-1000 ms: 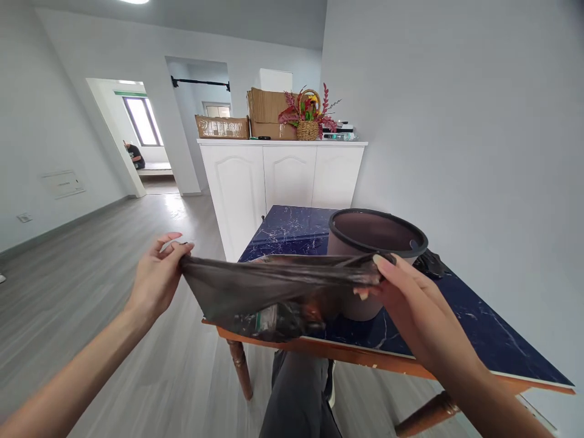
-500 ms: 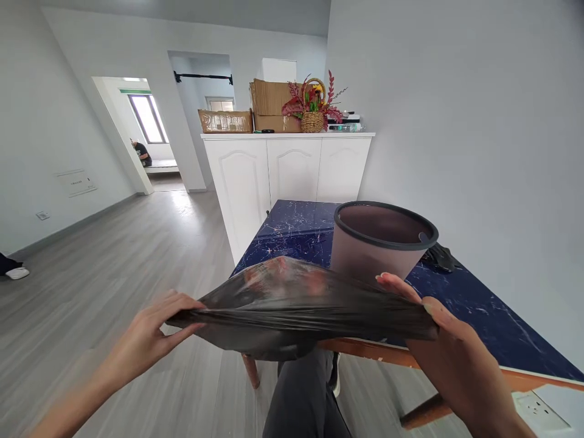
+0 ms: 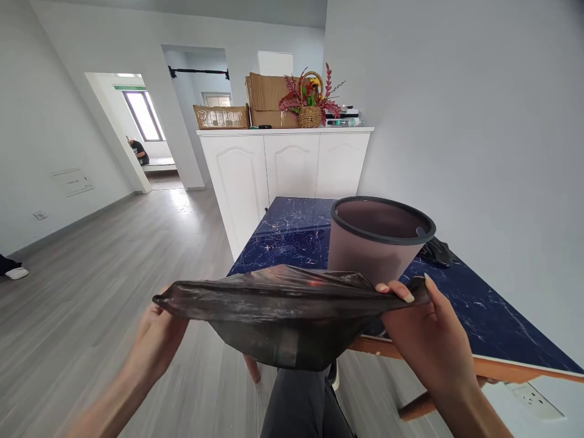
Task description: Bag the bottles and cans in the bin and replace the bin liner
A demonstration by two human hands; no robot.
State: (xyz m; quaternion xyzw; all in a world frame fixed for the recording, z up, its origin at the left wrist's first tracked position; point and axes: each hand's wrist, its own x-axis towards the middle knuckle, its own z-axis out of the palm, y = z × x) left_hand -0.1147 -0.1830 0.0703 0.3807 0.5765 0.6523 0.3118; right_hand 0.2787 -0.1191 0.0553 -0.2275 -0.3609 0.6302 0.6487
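Note:
A thin black plastic bag [image 3: 283, 322] is stretched wide between my hands, over my lap and the near table edge. My left hand [image 3: 159, 337] grips its left end, the fingers mostly hidden behind the film. At the right end, my right hand [image 3: 424, 322] is closed on the bag, fingertips over its upper edge and thumb up. Just beyond the bag, a pinkish-brown trash can [image 3: 371, 249] with a dark rim stands upright on the blue marbled table [image 3: 296, 222]. A crumpled black plastic bundle [image 3: 438, 251] lies to the right behind the can.
A white cabinet [image 3: 292, 161] stands past the table, bearing cardboard boxes [image 3: 269, 100] and a flower basket [image 3: 311, 115]. A wall runs along the right. A person [image 3: 138, 151] sits in the room at the left, and another person's foot [image 3: 17, 272] shows at the left edge.
The bag's left end has risen slightly and its lower part hangs fuller. My left hand has turned, its fingers now behind the film. My right hand has shifted its hold upward.

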